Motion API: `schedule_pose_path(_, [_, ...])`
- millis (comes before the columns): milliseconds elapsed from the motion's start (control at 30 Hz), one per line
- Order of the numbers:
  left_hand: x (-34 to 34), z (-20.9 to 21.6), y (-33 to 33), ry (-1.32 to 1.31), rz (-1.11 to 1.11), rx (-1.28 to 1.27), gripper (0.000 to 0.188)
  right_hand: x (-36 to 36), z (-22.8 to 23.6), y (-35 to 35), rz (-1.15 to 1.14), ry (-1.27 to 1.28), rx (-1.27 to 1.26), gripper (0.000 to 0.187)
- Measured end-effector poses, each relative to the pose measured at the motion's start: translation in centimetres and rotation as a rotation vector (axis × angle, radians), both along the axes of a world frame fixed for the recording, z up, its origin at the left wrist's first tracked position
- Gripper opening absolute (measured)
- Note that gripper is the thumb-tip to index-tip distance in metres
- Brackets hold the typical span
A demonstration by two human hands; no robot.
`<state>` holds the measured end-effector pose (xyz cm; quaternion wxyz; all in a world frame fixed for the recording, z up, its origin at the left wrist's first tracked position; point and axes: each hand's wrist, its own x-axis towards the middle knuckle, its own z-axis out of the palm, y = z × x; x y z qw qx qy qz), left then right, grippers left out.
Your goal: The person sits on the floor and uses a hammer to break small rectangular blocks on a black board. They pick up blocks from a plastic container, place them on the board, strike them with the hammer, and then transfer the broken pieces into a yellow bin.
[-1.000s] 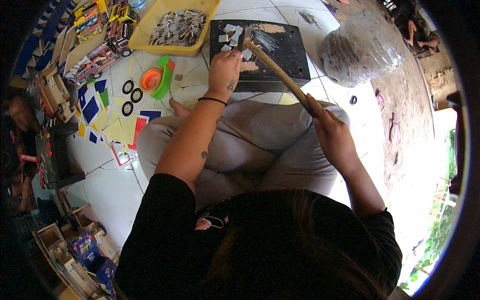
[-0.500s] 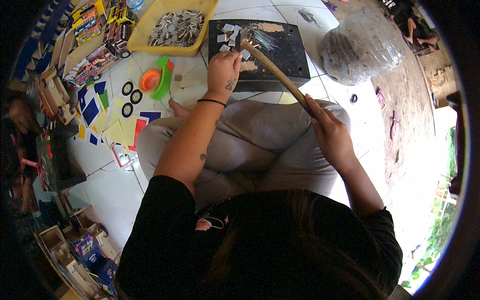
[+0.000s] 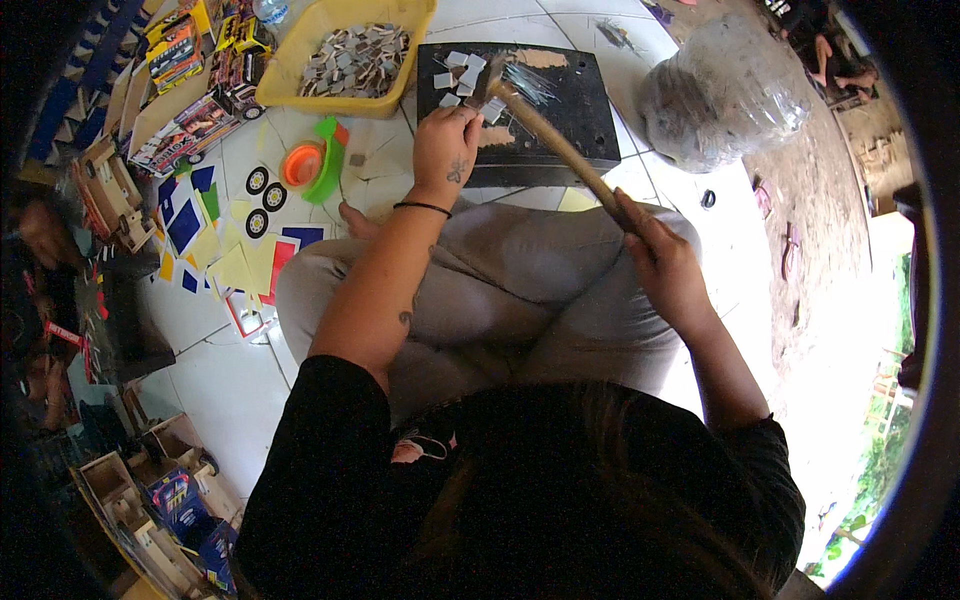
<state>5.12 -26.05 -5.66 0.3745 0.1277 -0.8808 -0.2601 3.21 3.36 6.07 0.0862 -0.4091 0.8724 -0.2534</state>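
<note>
- While the right hand (image 3: 665, 260) holds a hammer (image 3: 560, 145), fingers curled firmly round its wooden handle, the blurred head is over the black worktop (image 3: 585, 115).
- The left hand (image 3: 445, 148) is at the worktop's near-left edge, beside grey squares (image 3: 450, 80); its fingers' gap and any hold cannot be told.
- Thin pins (image 3: 533, 88) lie right of the squares.
- Left of the worktop, a yellow tub (image 3: 335, 103) contains many similar pieces.
</note>
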Motion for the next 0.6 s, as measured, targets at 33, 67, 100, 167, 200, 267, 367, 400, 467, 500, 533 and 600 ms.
schedule_pose_path(33, [0.1,0.0,0.0,0.01,-0.005,0.0,0.015,-0.9,-0.2,0.1,-0.016,0.043,-0.056,0.054])
schedule_pose_path(67, [0.2,0.0,0.1,0.017,-0.009,0.003,0.014,-2.1,-0.5,0.1,-0.033,0.081,-0.103,0.052])
schedule_pose_path(100, [0.3,0.0,0.1,0.027,-0.013,-0.005,0.013,-3.6,-0.7,0.2,-0.044,0.128,-0.154,0.051])
schedule_pose_path(167, [0.3,0.0,0.0,0.051,-0.029,-0.028,0.012,-7.6,-1.3,0.5,-0.178,0.147,0.02,0.041])
schedule_pose_path(200, [0.2,0.0,-0.1,0.046,-0.029,0.043,0.012,-9.4,-1.9,0.6,-0.219,0.177,0.083,0.038])
schedule_pose_path(267, [0.3,-0.1,-0.6,0.038,-0.02,0.188,0.013,-12.6,-3.8,0.5,-0.223,0.289,0.145,0.033])
schedule_pose_path(367, [0.2,-0.3,-2.7,0.018,0.119,0.296,0.017,-15.5,-6.6,0.8,-0.247,0.231,0.152,0.03])
schedule_pose_path(400, [0.0,-0.2,-3.9,0.038,0.164,0.395,0.019,-16.1,-7.3,0.7,-0.246,0.19,0.154,0.033])
schedule_pose_path(467, [-0.4,0.1,-6.7,0.085,0.203,0.519,0.028,-16.6,-8.1,0.5,-0.183,0.123,0.107,0.034])
schedule_pose_path(500, [-0.7,0.4,-8.1,0.118,0.194,0.646,0.034,-16.8,-7.9,0.2,-0.218,0.069,0.134,0.035])
schedule_pose_path(533, [-0.9,0.6,-8.9,0.129,0.281,0.442,0.037,-16.5,-7.8,-0.3,-0.223,0.368,0.301,0.039])
schedule_pose_path(600, [-1.2,0.9,-9.6,0.084,0.447,0.092,0.044,-16.0,-6.7,-2.2,-0.151,0.541,0.194,0.041])
